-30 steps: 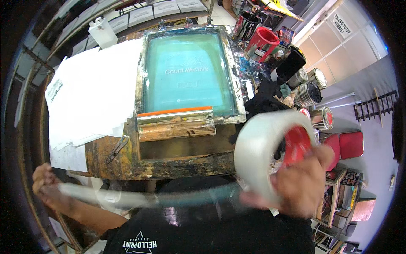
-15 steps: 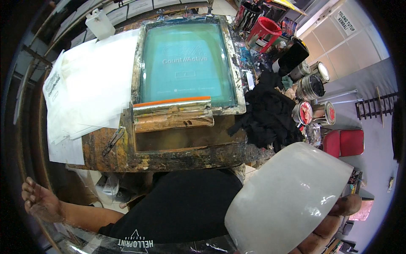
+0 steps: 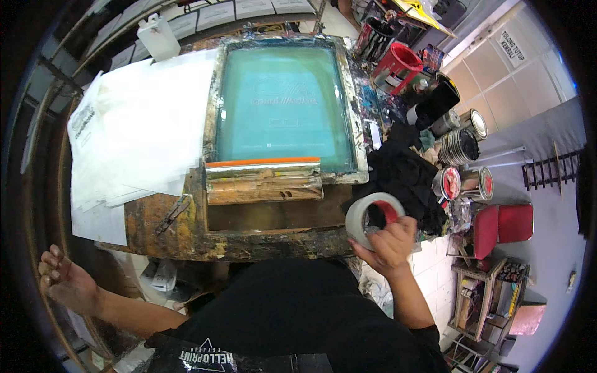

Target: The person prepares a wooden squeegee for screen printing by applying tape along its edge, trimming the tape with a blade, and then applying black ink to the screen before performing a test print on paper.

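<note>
My right hand (image 3: 393, 245) grips a roll of wide tape (image 3: 357, 225), pale on the outside with a red inner core, fingers through its hole. It is held above the right front corner of the table, by a black cloth heap (image 3: 398, 177). Off to the left, my left hand (image 3: 67, 283) is raised beside the table with loosely curled fingers, nothing visible in it. A framed teal printing screen (image 3: 286, 118) lies on the table, and a wooden squeegee (image 3: 264, 183) with an orange blade rests along its near edge.
White sheets (image 3: 140, 130) are piled left of the screen, with a clip (image 3: 173, 214) near them and a white jug (image 3: 158, 40) behind. Paint cans, including a red one (image 3: 398, 65), line the right side. A red chair (image 3: 515, 222) stands farther right. Glossy clear film (image 3: 130, 359) crosses the lower edge.
The tape roll has moved away from close to the camera, out toward the table, in my right hand. My left hand has stayed nearly in place. The view has shifted slightly.
</note>
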Demonstrator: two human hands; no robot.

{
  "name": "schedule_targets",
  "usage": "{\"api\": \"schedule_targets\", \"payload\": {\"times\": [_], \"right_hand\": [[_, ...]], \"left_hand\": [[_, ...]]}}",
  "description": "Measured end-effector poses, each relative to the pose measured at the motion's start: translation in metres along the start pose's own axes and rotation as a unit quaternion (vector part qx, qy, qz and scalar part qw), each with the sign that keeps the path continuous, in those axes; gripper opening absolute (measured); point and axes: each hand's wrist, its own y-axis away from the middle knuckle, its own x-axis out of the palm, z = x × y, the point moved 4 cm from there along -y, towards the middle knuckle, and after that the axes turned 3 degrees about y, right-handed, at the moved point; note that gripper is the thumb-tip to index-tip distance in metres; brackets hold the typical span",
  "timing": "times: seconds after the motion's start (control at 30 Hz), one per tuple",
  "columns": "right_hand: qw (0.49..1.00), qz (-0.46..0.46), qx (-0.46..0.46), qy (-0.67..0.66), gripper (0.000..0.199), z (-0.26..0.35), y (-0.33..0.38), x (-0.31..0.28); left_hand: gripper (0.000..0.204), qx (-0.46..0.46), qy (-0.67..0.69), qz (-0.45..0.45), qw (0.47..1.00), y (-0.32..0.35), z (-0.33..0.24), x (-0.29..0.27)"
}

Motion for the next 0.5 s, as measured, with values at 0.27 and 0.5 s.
{"api": "schedule_targets", "payload": {"times": [0.27, 0.5], "right_hand": [[0.976, -0.042, 0.124, -0.175, 0.037, 0.013, -0.031, -0.023], [0.872, -0.16, -0.167, -0.431, 0.024, 0.066, -0.128, -0.083]], "left_hand": [[0.022, 0.033, -0.054, 0.086, 0.994, 0.001, 0.016, 0.007], [0.013, 0.002, 0.007, 0.078, 0.997, -0.012, 0.038, 0.018]]}}
